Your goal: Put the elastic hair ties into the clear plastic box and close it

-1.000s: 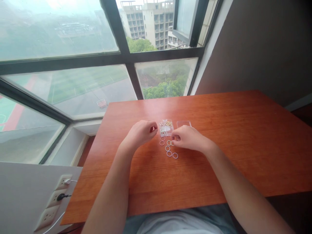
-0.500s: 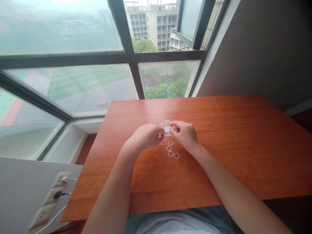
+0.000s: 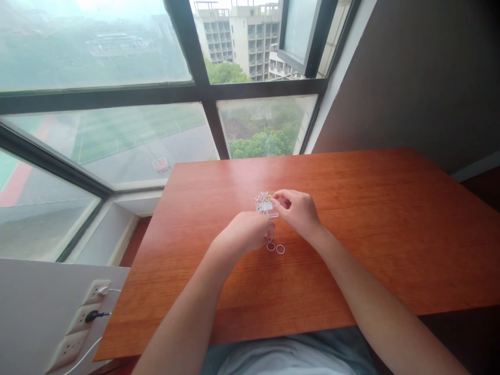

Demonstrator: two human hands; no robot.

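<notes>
A small clear plastic box (image 3: 273,214) lies on the table with several small rings (image 3: 259,199) in its far part. A yellowish ring (image 3: 269,198) sits at its right side. My right hand (image 3: 299,209) is closed in a pinch at the box's right edge. Just in front of the box, my left hand (image 3: 250,230) is bent down with its fingers curled over the loose rings; what its fingertips hold, if anything, is hidden. Two pale rings, a left one (image 3: 271,247) and a right one (image 3: 280,249), lie on the wood below that hand.
The reddish-brown wooden table (image 3: 351,208) runs up to large dark-framed windows (image 3: 258,91). A grey wall (image 3: 394,78) rises on the right. At lower left, wall sockets (image 3: 80,319) hold plugs with cables. My torso is at the near table edge.
My left hand has moved right and nearer to me, now covering the rings in front of the box. My right hand stays by the box. The view has shifted slightly.
</notes>
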